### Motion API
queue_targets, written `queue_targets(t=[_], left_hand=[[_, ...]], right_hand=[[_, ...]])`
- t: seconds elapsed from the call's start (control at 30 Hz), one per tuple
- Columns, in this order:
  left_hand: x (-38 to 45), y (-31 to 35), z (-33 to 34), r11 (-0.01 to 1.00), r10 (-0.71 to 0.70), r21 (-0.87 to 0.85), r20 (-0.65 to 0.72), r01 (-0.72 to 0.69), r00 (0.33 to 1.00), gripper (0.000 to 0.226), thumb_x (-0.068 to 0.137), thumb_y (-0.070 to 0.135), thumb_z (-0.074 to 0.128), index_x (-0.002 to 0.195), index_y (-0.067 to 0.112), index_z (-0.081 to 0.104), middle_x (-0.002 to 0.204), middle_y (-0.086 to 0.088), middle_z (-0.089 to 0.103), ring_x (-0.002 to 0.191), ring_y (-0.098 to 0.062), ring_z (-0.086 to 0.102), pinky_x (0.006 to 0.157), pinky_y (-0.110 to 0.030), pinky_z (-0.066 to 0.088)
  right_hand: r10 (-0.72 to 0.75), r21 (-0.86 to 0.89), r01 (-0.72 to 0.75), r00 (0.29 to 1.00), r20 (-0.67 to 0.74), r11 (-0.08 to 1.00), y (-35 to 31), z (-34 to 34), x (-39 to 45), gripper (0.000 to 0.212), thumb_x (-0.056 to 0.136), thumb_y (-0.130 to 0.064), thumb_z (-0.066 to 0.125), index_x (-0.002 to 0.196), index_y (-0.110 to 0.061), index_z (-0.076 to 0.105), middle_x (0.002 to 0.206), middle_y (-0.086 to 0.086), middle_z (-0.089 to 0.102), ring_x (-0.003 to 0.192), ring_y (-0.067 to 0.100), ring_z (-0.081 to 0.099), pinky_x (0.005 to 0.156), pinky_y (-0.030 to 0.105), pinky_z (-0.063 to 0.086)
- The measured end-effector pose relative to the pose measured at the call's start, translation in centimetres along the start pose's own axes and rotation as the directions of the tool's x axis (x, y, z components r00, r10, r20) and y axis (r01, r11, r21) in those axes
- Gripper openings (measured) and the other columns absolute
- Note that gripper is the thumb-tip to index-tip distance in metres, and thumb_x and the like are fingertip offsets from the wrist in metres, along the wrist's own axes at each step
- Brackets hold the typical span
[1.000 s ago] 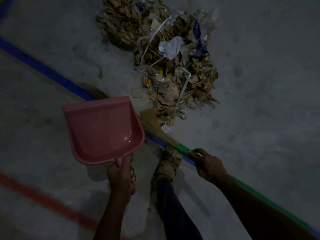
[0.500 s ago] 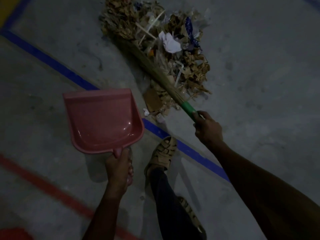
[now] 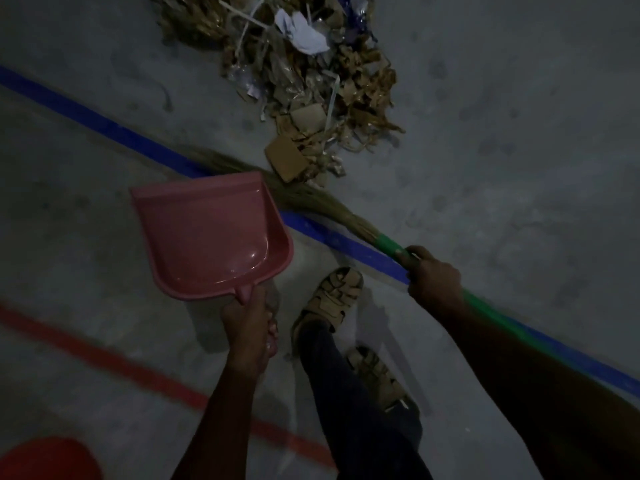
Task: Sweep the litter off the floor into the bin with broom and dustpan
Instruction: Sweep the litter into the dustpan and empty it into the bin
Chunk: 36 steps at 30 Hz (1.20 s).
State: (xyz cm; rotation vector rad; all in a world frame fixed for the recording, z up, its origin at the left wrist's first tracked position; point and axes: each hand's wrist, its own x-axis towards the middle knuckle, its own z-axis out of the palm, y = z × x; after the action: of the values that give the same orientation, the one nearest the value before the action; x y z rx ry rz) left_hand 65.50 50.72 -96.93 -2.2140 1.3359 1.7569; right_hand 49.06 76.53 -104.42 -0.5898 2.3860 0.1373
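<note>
Pink plastic dustpan (image 3: 207, 237) is empty right now, gripped by its stubby handle in the left hand (image 3: 247, 329), fingers wrapped fully round it, pan held out ahead of that hand with the open lip pointing away toward the mess. Right hand (image 3: 433, 277) is closed tight on the green handle of the grass broom (image 3: 311, 199), right where the green sleeve meets the bristles.

What changed: half a second back the broom was reaching up into the far side of the litter pile (image 3: 311, 84); now it's been dragged back, bristles lying flat along the blue floor line (image 3: 329, 237), running out to the left of the right hand and tucked behind the far edge of the dustpan. The near edge of the pile, with a brown cardboard square (image 3: 287, 159), now sits just beyond the bristles, so I'd say that stroke pulled the litter closer.

Nothing's gone in the pan yet though, and it looks lifted rather than set down, hard to tell in this light. My guess is the pan needs to go flat on the concrete near the pile before the next sweep. Something red and rounded (image 3: 45, 459) sits behind and left of the left hand, maybe the bin, can't say for sure.
</note>
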Motion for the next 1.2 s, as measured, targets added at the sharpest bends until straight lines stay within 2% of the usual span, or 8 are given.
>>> queue_targets(t=[0.17,0.3,0.43,0.67,0.83,0.93,1.07,1.2], left_hand=[[0.7,1.0,1.8,0.996,0.050,0.077,0.051,-0.054,0.997,0.040,0.091,0.032,0.065,0.060,0.015,0.046,0.048,-0.002,0.043,0.031,-0.012,0.038,0.044,-0.019,0.031],[1.2,1.9,2.7,0.995,0.044,0.083,0.050,-0.048,0.998,0.036,0.092,0.027,0.064,0.062,0.013,0.051,0.050,-0.002,0.046,0.032,-0.012,0.039,0.042,-0.018,0.030],[1.8,2.7,2.5,0.997,0.035,0.069,0.047,-0.038,0.998,0.036,0.093,0.025,0.063,0.061,0.012,0.050,0.050,-0.004,0.046,0.031,-0.013,0.038,0.040,-0.017,0.029],[3.9,5.6,1.2,0.998,0.024,0.051,0.030,-0.025,0.999,0.037,0.094,0.023,0.065,0.062,0.009,0.052,0.042,-0.001,0.045,0.029,-0.013,0.039,0.037,-0.016,0.031],[5.4,8.7,0.7,0.996,0.041,0.079,0.036,-0.044,0.999,0.037,0.094,0.024,0.065,0.063,0.009,0.051,0.042,-0.001,0.045,0.029,-0.012,0.038,0.036,-0.015,0.030],[6.3,10.6,0.6,0.993,0.039,0.111,0.044,-0.044,0.998,0.041,0.095,0.026,0.063,0.060,0.011,0.048,0.044,-0.003,0.043,0.028,-0.012,0.036,0.037,-0.013,0.029],[7.7,13.0,0.4,0.988,0.070,0.138,0.041,-0.075,0.997,0.039,0.094,0.024,0.065,0.063,0.007,0.051,0.049,-0.008,0.045,0.029,-0.014,0.038,0.034,-0.016,0.028],[8.8,15.1,0.0,0.984,0.074,0.159,0.030,-0.078,0.997,0.041,0.094,0.027,0.064,0.062,0.006,0.052,0.053,-0.012,0.047,0.028,-0.015,0.036,0.032,-0.016,0.027]], right_hand=[[0.031,-0.017,-0.033,0.994,-0.101,0.999,-1.1,-3.0,4.0,0.056,0.088,-0.013,0.060,0.140,-0.031,0.049,0.140,-0.003,0.047,0.079,0.032,0.065,0.057,0.033,0.048],[0.075,-0.007,-0.078,0.971,-0.227,0.997,-2.6,-6.7,7.9,0.053,0.093,-0.010,0.056,0.143,-0.025,0.047,0.138,0.002,0.047,0.072,0.031,0.059,0.050,0.031,0.035],[0.028,-0.025,-0.037,0.954,-0.298,0.999,-3.7,-9.5,9.1,0.060,0.089,-0.007,0.060,0.144,-0.025,0.046,0.142,0.004,0.045,0.074,0.030,0.059,0.051,0.030,0.038],[0.010,-0.013,-0.016,0.919,-0.394,1.000,-5.2,-8.5,6.4,0.068,0.080,-0.002,0.061,0.144,-0.019,0.046,0.143,0.007,0.043,0.067,0.029,0.050,0.047,0.026,0.028],[0.061,0.080,-0.033,0.921,-0.384,0.996,-6.7,-8.2,6.3,0.066,0.081,-0.002,0.059,0.143,-0.019,0.044,0.144,0.006,0.041,0.076,0.029,0.054,0.047,0.033,0.046],[0.085,0.160,-0.023,0.914,-0.397,0.987,-7.8,-9.1,7.1,0.063,0.082,-0.002,0.063,0.141,-0.017,0.047,0.142,0.005,0.043,0.076,0.026,0.056,0.045,0.034,0.047],[0.107,0.282,0.011,0.910,-0.400,0.959,-9.2,-10.3,8.8,0.060,0.082,-0.008,0.069,0.138,-0.019,0.051,0.136,0.004,0.050,0.063,0.023,0.056,0.041,0.032,0.046],[0.082,0.404,0.069,0.935,-0.346,0.912,-11.1,-11.4,10.5,0.063,0.084,-0.011,0.071,0.143,-0.017,0.048,0.135,0.009,0.052,0.077,0.027,0.061,0.053,0.036,0.053]])
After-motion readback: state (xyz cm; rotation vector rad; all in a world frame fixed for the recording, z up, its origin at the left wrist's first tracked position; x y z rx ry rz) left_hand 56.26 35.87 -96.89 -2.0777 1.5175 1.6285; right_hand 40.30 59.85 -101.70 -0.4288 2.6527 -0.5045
